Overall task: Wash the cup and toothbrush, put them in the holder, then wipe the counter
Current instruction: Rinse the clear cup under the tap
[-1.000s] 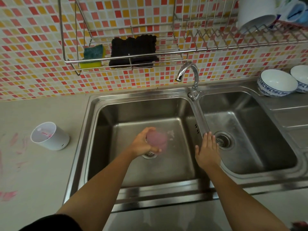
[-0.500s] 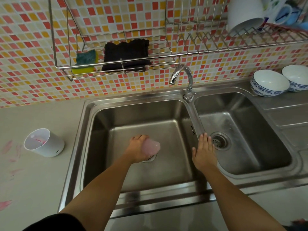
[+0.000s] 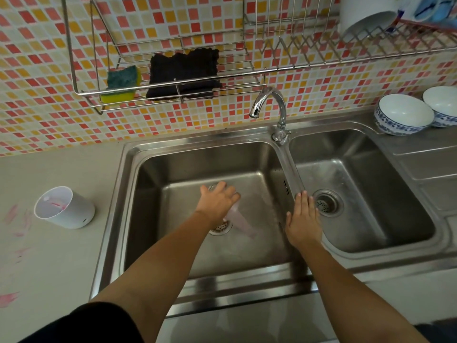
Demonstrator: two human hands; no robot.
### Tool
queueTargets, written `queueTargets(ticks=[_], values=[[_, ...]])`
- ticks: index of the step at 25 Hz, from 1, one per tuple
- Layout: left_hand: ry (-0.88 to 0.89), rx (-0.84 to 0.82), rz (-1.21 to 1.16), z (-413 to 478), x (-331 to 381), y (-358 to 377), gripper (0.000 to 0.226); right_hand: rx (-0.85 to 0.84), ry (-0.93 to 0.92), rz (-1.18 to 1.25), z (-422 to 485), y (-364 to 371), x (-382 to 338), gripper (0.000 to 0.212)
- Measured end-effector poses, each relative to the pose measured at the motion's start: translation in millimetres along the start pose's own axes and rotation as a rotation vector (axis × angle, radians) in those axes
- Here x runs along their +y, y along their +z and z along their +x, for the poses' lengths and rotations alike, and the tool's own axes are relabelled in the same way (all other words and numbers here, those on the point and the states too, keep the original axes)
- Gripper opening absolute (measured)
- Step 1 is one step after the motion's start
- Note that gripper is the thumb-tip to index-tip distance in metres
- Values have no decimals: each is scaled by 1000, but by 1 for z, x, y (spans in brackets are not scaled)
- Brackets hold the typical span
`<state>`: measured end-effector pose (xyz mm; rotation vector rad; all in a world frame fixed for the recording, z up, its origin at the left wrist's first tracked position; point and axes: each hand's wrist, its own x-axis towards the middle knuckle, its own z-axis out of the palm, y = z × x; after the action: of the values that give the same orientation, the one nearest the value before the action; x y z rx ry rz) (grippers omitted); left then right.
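My left hand [image 3: 217,201] reaches into the left basin of the steel sink [image 3: 128,169] and grips a pink cup [image 3: 241,222]. The cup is motion-blurred and slants down to the right from under my palm, over the drain [image 3: 218,227]. My right hand [image 3: 303,219] lies flat, fingers straight, on the divider between the two basins. A white cylindrical holder [image 3: 65,209] stands on the counter left of the sink, with something pink inside that is too small to make out.
Pink smears [image 3: 17,219] mark the beige counter at far left. The faucet [image 3: 272,107] arches over the divider. A wall rack holds a green-yellow sponge [image 3: 122,84] and a black cloth [image 3: 184,73]. Two blue-and-white bowls [image 3: 403,113] stand right of the sink.
My left hand has turned the pink cup over, from facing up at me to slanting down under my palm. My right hand has stayed on the divider.
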<state>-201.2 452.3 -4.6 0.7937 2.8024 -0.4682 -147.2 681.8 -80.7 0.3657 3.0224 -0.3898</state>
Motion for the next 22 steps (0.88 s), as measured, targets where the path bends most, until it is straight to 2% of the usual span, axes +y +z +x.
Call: queueTargets(ticks=[6,9,10,11,14,16,17,19,22], values=[[235,162,268,4,9,-7,48,31,6,-5,-1,0,-2,61],[266,275,292,2,11,-11,44,22,-6,-27,-1,0,-1,62],[193,256,204,3,9,-9,46,14,-7,-30,1,1,-1,62],[74,189,21,3,7,-8,50,12,-8,-30,1,1,0,63],[-380,141,-871,0,-9,-3,72,-13,7,77,3,-4,3,59],[-545,178,-1476,-10,-18,-2,76,88,71,339,5,-16,-6,47],[-588,184,-1668,-16,-21,-4,74,170,88,484,4,-24,-18,39],[-650,243,-1825,-25,-26,-4,71,328,-30,660,5,-51,-58,33],[-754,336,-1911,-36,-34,0,71,477,-476,764,9,-111,-142,36]])
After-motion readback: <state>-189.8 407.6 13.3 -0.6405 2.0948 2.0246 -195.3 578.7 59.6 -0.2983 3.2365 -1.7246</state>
